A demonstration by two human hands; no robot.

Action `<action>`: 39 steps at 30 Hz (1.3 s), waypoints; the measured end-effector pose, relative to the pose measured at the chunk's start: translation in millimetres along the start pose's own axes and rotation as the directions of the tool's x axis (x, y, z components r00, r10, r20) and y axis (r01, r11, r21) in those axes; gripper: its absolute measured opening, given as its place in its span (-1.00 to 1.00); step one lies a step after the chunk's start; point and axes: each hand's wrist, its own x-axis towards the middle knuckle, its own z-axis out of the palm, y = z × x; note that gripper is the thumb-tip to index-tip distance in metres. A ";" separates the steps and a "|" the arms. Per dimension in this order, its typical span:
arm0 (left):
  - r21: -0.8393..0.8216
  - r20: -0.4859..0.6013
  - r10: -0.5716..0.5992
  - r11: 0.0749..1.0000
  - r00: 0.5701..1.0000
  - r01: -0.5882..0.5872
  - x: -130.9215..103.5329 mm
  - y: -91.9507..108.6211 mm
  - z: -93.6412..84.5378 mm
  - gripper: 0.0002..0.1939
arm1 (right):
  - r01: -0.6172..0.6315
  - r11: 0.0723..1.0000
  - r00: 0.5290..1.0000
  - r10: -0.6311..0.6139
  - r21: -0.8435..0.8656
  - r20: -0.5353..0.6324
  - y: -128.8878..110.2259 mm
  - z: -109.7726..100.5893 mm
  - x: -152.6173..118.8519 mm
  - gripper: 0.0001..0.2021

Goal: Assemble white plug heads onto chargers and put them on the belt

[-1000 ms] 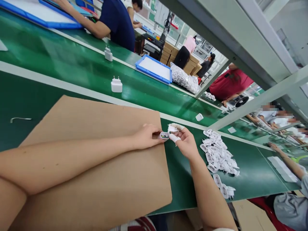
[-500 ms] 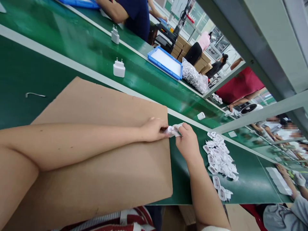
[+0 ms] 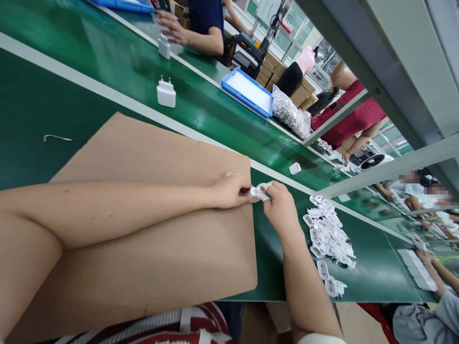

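My left hand (image 3: 233, 191) reaches across the brown cardboard sheet (image 3: 172, 239). Its fingers are closed on a small white charger part (image 3: 255, 192) at the sheet's right edge. Opposite it, my right hand (image 3: 281, 205) pinches a white plastic charger shell (image 3: 264, 187) against that part, and the two pieces touch. Fingers hide much of both, so how they fit together is unclear. To the right of my right forearm lies a heap of white charger shells (image 3: 328, 231) on the green bench, with a few loose ones (image 3: 333, 286) nearer me.
Beyond a pale rail runs a green conveyor belt (image 3: 208, 110) carrying white plug chargers (image 3: 166, 93) and another white charger (image 3: 295, 168). Across it stand a blue tray (image 3: 247, 93) and a bag of parts (image 3: 290, 112). A bent metal tool (image 3: 57, 138) lies left. Co-workers surround the line.
The chargers on the belt have shifted left. A co-worker's hand has come up beside the far charger, and a person in red across the line has moved. My hands stay nearly in place.
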 end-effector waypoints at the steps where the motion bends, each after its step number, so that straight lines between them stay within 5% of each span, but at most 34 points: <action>1: 0.014 -0.001 -0.003 1.000 1.000 0.003 0.1 0.8 -0.6 -0.69 | -0.006 0.999 1.000 0.006 0.033 -0.010 2.1 0.8 -0.5 -0.73; 8: 0.006 -0.010 -0.004 1.000 1.000 0.004 0.8 3.4 -1.9 -0.68 | 0.032 0.999 0.993 -0.032 0.006 -0.111 4.4 3.9 -7.9 -0.69; 13: 0.025 -0.006 0.000 1.000 1.000 0.000 1.0 2.5 -1.2 -0.66 | 0.073 0.994 0.996 -0.076 -0.076 -0.048 -0.6 1.9 -4.4 -0.67; 28: 0.145 -0.023 -0.006 0.989 1.000 0.009 -7.7 9.1 1.6 -0.72 | -0.008 0.975 0.984 0.047 -0.220 0.174 -12.2 -18.3 19.3 -0.76; 34: 0.344 -0.086 0.191 0.927 0.978 -0.151 -19.0 -2.3 15.9 -0.58 | -0.022 0.980 0.994 0.044 -0.196 0.105 -11.6 -11.5 12.3 -0.75; 39: 0.466 0.010 0.267 0.851 0.964 -0.240 -16.5 -9.5 17.7 -0.55 | -0.071 0.986 0.989 0.090 -0.151 0.118 -15.2 -11.7 12.8 -0.76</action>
